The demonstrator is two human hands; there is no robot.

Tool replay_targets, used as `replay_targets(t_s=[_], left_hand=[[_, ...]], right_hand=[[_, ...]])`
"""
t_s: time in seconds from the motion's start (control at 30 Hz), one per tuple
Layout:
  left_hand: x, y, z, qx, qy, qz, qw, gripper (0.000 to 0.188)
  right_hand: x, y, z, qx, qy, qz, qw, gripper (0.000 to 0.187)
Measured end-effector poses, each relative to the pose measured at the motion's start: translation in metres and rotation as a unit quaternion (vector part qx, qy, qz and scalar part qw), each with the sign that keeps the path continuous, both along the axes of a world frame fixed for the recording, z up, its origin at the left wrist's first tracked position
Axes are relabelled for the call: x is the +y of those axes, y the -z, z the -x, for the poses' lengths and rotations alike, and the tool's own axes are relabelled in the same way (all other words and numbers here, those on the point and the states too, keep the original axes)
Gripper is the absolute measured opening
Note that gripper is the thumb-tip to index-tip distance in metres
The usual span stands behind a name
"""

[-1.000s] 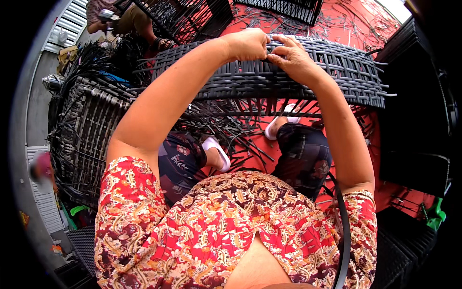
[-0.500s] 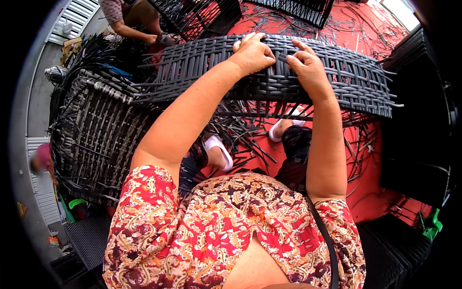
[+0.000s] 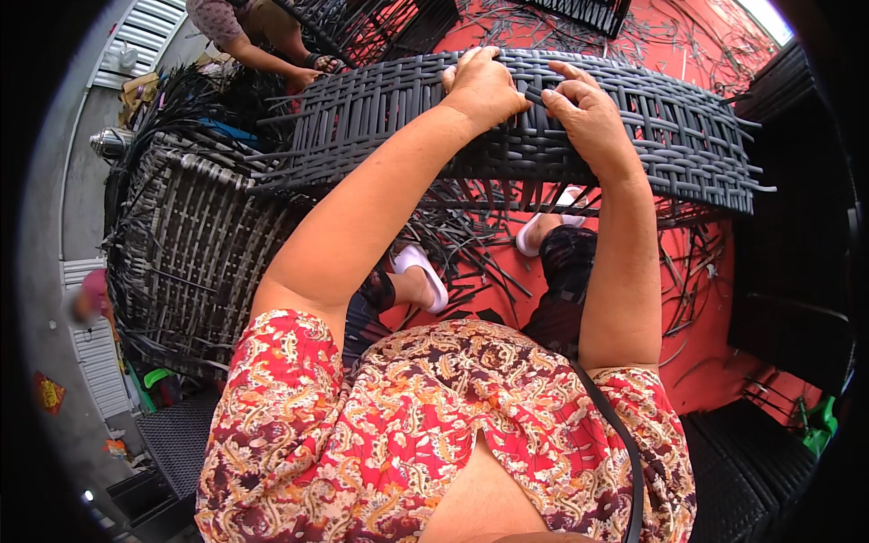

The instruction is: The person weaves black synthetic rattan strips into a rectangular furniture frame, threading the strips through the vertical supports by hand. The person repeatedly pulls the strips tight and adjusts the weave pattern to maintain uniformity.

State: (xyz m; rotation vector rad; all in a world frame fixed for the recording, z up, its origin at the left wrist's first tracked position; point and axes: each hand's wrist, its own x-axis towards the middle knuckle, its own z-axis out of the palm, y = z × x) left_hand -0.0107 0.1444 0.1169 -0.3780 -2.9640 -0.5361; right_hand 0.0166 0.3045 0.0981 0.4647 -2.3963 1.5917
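A long curved panel (image 3: 362, 122) woven from dark grey plastic rattan strips spans the space in front of me, loose strip ends sticking out at both sides. My left hand (image 3: 484, 90) lies over its upper middle, fingers curled at the top edge and the thumb side closed on the weave. Just to the right, my right hand (image 3: 590, 118) pinches a short rattan strip (image 3: 536, 94) between thumb and fingers, with the index finger raised toward the top edge. The strip's far end is hidden by my left hand.
A large woven frame (image 3: 204, 244) with trailing strips stands at left. Cut strips (image 3: 489, 262) litter the red floor (image 3: 692, 335) around my feet. Dark stacked pieces (image 3: 792, 217) line the right side. At upper left a co-worker's arm (image 3: 262, 59) reaches down; another person (image 3: 95, 294) is at far left.
The whole view has shifted slightly. Both hands stay at the same spot on the panel, with little finger movement. The co-worker's arm at upper left has moved a little.
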Motion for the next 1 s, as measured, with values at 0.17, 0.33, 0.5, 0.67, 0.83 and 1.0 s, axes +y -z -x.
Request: replay_targets(t_s=[0.17, 0.33, 0.5, 0.67, 0.83, 1.0], left_hand=[[-0.007, 0.019, 0.015, -0.090, -0.017, -0.248, 0.964, 0.026], [-0.013, 0.032, 0.019, -0.144, -0.008, -0.396, 0.907, 0.022], [-0.012, 0.026, 0.015, -0.158, 0.009, -0.420, 0.893, 0.013], [-0.014, 0.015, 0.007, -0.172, 0.049, -0.389, 0.904, 0.011], [-0.026, 0.015, 0.006, -0.207, 0.075, -0.338, 0.915, 0.018], [-0.029, 0.013, 0.008, -0.175, 0.111, -0.194, 0.959, 0.024]], right_hand=[[0.001, -0.002, -0.002, 0.017, 0.013, -0.037, 0.999, 0.022], [-0.001, 0.003, 0.002, 0.056, 0.032, -0.121, 0.991, 0.020], [-0.007, 0.009, 0.000, 0.065, 0.039, -0.211, 0.975, 0.018], [-0.009, 0.010, 0.001, 0.039, 0.051, -0.224, 0.972, 0.016], [-0.007, 0.012, 0.001, 0.051, 0.049, -0.233, 0.970, 0.015], [-0.011, 0.004, -0.003, 0.031, 0.058, -0.278, 0.958, 0.017]])
